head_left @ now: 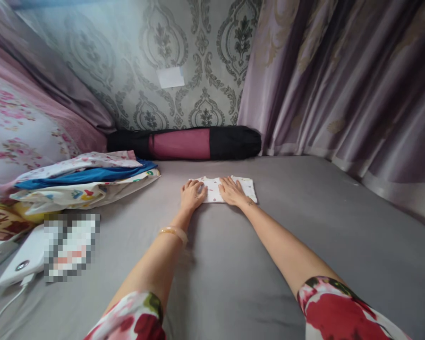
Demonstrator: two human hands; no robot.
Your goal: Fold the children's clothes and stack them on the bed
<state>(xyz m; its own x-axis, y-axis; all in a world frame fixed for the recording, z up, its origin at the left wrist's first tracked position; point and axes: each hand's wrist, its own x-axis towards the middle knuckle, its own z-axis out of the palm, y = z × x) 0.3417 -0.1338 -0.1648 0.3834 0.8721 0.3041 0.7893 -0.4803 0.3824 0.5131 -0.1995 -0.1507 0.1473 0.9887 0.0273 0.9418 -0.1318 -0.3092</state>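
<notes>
A small folded white garment (212, 190) with a fine coloured print lies flat on the grey bed sheet (226, 255). At its left end rests my left hand (193, 194), fingers spread and partly over the edge of the cloth. My right hand (232, 191) lies flat on top, right of the middle, with its fingers stretched away from me. Both palms face down, and neither hand grips the cloth. The fabric under the palms is hidden.
To the left is a pile of clothes (88, 177), white, blue and printed cream. Nearer me lie a white power bank (30, 252) with a cable and a blurred-out item (72, 248). A long black and pink bag (184, 143) lies along the wall; curtains (326, 85) hang at the right.
</notes>
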